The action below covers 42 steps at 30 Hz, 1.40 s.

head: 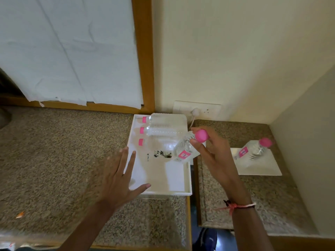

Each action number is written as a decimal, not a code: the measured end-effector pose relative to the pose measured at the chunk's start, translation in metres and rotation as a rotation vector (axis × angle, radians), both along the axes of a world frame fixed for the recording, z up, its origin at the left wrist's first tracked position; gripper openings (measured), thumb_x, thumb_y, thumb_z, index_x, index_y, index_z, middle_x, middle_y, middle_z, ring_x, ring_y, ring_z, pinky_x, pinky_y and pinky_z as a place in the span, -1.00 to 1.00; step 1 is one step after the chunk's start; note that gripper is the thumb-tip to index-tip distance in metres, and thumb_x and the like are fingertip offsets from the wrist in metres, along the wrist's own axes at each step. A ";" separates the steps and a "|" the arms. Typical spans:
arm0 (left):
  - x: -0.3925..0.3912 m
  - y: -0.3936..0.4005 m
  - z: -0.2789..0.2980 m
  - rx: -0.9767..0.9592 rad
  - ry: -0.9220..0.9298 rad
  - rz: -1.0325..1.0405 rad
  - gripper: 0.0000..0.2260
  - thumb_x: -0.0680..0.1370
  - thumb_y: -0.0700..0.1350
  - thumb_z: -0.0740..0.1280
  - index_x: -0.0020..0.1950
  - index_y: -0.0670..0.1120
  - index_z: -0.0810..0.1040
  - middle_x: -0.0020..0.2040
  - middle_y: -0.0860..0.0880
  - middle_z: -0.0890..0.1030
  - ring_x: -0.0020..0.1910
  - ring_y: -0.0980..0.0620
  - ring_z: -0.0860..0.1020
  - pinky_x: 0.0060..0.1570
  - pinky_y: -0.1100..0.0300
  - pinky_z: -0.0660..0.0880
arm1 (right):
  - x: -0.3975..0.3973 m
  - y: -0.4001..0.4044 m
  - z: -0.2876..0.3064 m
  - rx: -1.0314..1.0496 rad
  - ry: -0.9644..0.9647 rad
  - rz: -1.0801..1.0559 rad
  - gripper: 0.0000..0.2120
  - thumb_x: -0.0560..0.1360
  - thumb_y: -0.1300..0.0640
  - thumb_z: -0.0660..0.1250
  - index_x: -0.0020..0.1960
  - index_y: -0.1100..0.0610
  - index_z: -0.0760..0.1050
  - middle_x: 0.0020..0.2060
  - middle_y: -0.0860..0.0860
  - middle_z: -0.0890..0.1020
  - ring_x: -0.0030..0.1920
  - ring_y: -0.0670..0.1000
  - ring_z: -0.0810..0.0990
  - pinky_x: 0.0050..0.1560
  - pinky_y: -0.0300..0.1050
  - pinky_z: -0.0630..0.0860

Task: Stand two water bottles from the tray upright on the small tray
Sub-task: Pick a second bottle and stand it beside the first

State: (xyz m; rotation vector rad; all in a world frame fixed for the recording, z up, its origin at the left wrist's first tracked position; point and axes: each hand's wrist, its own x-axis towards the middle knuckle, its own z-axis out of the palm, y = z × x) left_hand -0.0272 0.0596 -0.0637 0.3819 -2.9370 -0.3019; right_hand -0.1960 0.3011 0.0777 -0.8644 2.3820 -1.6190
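Left hand (pixel 116 176) grip wide, fingers splayed over the tray's (pixel 163 178) left edge, holding nothing. Three bottles (pixel 159 132) lie flat in the tray, caps left. Right hand (pixel 213 158) grips a bottle (pixel 184 151) near its cap, tilted, cap up-right, above the tray's right edge. One bottle (pixel 253 149) stands on the small tray (pixel 261 167), bare space in front.

So the right hand (pixel 210 156) has a bottle (pixel 184 149) by the cap end, tilted over the big tray's (pixel 163 178) right edge. Just left of it, three more bottles (pixel 159 132) lie in that tray. Off to its right, another bottle (pixel 253 149) stands on the small tray (pixel 261 167). Left hand (pixel 116 178) hovers spread at the big tray's left edge.
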 end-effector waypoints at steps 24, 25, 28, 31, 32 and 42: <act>-0.181 0.242 -0.023 0.073 -0.111 -0.077 0.05 0.38 0.59 0.12 0.61 -0.11 0.03 0.64 -0.16 0.05 0.63 -0.15 0.02 0.55 -0.24 0.17 | -0.190 0.246 0.011 -0.017 0.052 -0.202 -0.74 0.54 0.17 0.38 0.22 0.10 0.52 0.19 -0.07 0.63 0.23 -0.12 0.57 0.23 0.21 0.55; -0.183 0.245 -0.028 0.071 -0.134 -0.077 0.05 0.38 0.60 0.11 0.61 -0.11 0.03 0.64 -0.15 0.05 0.62 -0.15 0.02 0.55 -0.23 0.17 | -0.193 0.253 0.006 0.007 0.031 -0.190 -0.75 0.54 0.16 0.38 0.21 0.08 0.52 0.17 -0.09 0.63 0.22 -0.12 0.58 0.22 0.22 0.55; -0.187 0.251 -0.042 0.078 -0.194 -0.076 0.06 0.37 0.61 0.10 0.62 -0.11 0.01 0.64 -0.15 0.05 0.62 -0.14 0.02 0.55 -0.24 0.17 | -0.197 0.268 -0.013 0.068 -0.030 -0.142 -0.77 0.52 0.16 0.40 0.16 0.02 0.53 0.11 -0.14 0.64 0.16 -0.18 0.59 0.19 0.21 0.57; -0.190 0.256 -0.055 0.076 -0.237 -0.084 0.06 0.38 0.60 0.10 0.61 -0.13 0.01 0.64 -0.16 0.04 0.63 -0.14 0.02 0.57 -0.21 0.12 | -0.198 0.274 -0.033 0.143 -0.087 -0.105 -0.74 0.51 0.17 0.41 0.19 0.04 0.54 0.14 -0.11 0.64 0.15 -0.16 0.59 0.18 0.12 0.59; -0.191 0.258 -0.059 0.079 -0.240 -0.083 0.06 0.39 0.59 0.12 0.61 -0.14 0.02 0.64 -0.17 0.04 0.63 -0.15 0.03 0.57 -0.19 0.08 | -0.198 0.276 -0.039 0.160 -0.103 -0.096 -0.72 0.51 0.16 0.41 0.21 0.05 0.54 0.15 -0.10 0.65 0.15 -0.16 0.59 0.19 0.06 0.59; -0.190 0.270 -0.093 0.150 -0.252 -0.066 0.01 0.44 0.53 0.15 0.62 -0.13 -0.05 0.65 -0.18 0.01 0.64 -0.12 -0.06 0.55 -0.13 -0.01 | -0.201 0.277 -0.071 0.207 -0.160 0.020 -0.70 0.52 0.19 0.39 0.25 0.12 0.54 0.18 -0.07 0.62 0.19 -0.24 0.55 0.20 -0.36 0.48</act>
